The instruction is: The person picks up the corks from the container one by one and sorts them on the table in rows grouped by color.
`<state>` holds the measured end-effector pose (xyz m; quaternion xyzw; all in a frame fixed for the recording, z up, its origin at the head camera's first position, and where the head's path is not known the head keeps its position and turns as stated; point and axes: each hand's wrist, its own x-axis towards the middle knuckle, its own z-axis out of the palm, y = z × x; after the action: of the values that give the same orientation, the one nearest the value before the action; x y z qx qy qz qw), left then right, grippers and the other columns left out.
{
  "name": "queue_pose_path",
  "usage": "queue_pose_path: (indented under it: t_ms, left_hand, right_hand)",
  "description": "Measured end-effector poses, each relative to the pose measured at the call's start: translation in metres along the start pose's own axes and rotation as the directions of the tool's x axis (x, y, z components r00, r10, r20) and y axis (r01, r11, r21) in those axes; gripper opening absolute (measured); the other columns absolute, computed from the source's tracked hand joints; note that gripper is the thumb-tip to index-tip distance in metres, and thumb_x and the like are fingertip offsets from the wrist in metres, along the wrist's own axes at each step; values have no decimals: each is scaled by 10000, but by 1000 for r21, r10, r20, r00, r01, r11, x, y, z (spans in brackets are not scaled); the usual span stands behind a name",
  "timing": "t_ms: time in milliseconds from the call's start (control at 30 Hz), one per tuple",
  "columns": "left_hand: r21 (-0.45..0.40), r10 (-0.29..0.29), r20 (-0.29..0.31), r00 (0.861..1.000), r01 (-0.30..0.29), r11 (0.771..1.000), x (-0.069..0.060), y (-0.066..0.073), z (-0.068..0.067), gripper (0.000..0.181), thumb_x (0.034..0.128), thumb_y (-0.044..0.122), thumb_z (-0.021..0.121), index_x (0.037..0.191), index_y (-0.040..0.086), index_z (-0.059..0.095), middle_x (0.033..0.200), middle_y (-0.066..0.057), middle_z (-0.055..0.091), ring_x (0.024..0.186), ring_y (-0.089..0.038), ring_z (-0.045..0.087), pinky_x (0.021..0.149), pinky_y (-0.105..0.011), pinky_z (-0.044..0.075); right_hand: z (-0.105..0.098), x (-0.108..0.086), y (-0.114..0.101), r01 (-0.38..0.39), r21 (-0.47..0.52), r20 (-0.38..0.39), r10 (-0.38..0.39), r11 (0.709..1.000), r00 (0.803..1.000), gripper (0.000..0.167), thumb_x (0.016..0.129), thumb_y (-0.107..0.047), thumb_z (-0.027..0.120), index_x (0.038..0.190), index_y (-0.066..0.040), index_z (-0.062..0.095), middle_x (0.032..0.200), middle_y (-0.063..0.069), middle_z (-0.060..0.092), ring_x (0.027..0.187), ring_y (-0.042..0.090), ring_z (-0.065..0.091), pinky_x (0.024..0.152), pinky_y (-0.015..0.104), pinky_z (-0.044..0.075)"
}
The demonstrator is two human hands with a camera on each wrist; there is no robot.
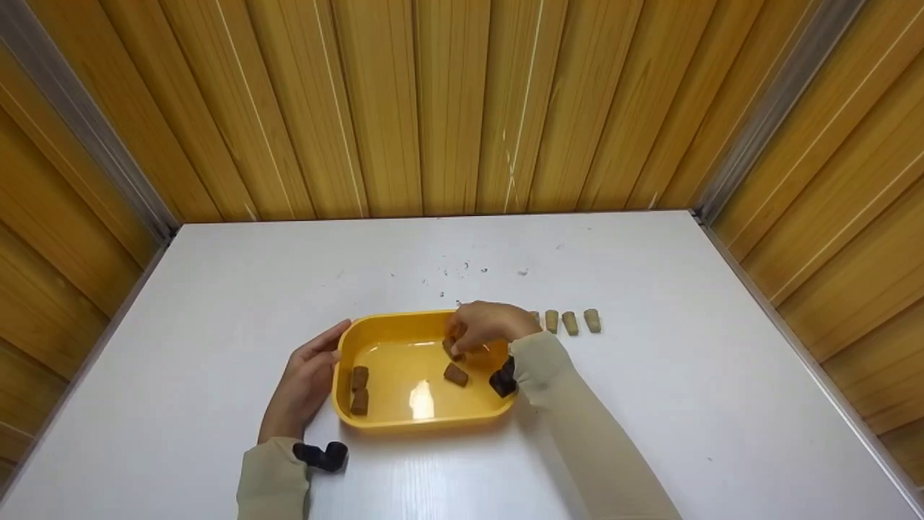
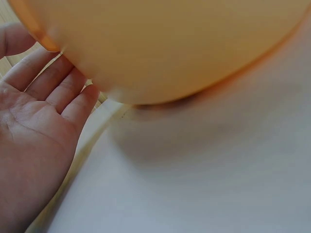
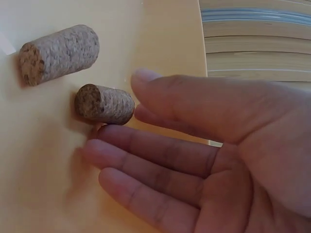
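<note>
A yellow tray (image 1: 426,425) sits on the white table, with brown corks inside it. My left hand (image 1: 307,375) is at the tray's left end, its nearly straight fingers touching the outer wall (image 2: 160,58). My right hand (image 1: 494,321) reaches over the far rim near the right end. In the right wrist view, its thumb and extended fingers lie around a short cork (image 3: 104,104), the thumb apart from it. Another cork (image 3: 60,54) lies beside that one. Two more corks, one (image 1: 359,377) and another (image 1: 359,402), lie along the left wall inside.
Several paler corks (image 1: 570,323) stand in a row on the table (image 1: 686,404), right of the tray and partly behind my right wrist. Wood-look panels (image 1: 447,108) enclose the back and sides. Dark marks dot the tabletop behind the tray.
</note>
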<state>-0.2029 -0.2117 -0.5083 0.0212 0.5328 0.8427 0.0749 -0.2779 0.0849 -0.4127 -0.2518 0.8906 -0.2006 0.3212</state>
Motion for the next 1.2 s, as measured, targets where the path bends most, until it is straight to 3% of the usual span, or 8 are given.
queue_pose_path:
  t_ms: [233, 433, 533, 833, 1200]
  left_hand:
    - [16, -13, -6, 1000, 13, 1000, 1, 1, 1, 527, 912, -48, 473, 1433, -21, 401, 1362, 24, 572, 1290, -93, 506, 1058, -233, 429]
    - [13, -3, -21, 1000, 3, 1000, 1, 1, 2, 518, 907, -59, 465, 1422, -31, 414, 1351, 10, 581, 1281, -104, 518, 1052, -232, 436]
    - [11, 4, -20, 1000, -4, 1000, 1, 0, 1, 511, 909, -58, 464, 1418, -33, 420, 1352, -2, 580, 1279, -109, 520, 1053, -234, 436]
    - [19, -4, -15, 1000, 5, 1000, 1, 1, 1, 520, 908, -54, 465, 1424, -34, 407, 1361, -1, 567, 1278, -109, 516, 1049, -235, 442]
    - [14, -16, -39, 999, 16, 1000, 1, 1, 1, 521, 903, -63, 471, 1420, -33, 415, 1345, 16, 582, 1280, -97, 514, 1050, -223, 437]
  right_hand:
    - [5, 3, 1, 12, 15, -39, -12, 1000, 999, 322, 874, -142, 685, 1195, -125, 669, 1169, 73, 686, 1045, 201, 630, 935, 358, 522]
    - [10, 8, 0, 43, -10, -38, -43, 999, 998, 343, 864, -132, 689, 1206, -126, 669, 1072, 92, 700, 866, 154, 610, 710, 257, 504]
    - [12, 11, 0, 48, -17, -42, -49, 999, 998, 300, 857, -125, 694, 1157, -135, 694, 1028, 83, 694, 820, 134, 585, 663, 231, 478]
    - [15, 12, 0, 115, -18, -39, -116, 993, 993, 182, 820, -85, 733, 989, -153, 719, 940, 35, 701, 826, 134, 609, 734, 267, 508]
    - [15, 13, 2, 155, 3, -15, -155, 988, 988, 174, 834, -83, 718, 993, -153, 715, 935, -20, 676, 836, 99, 575, 765, 246, 501]
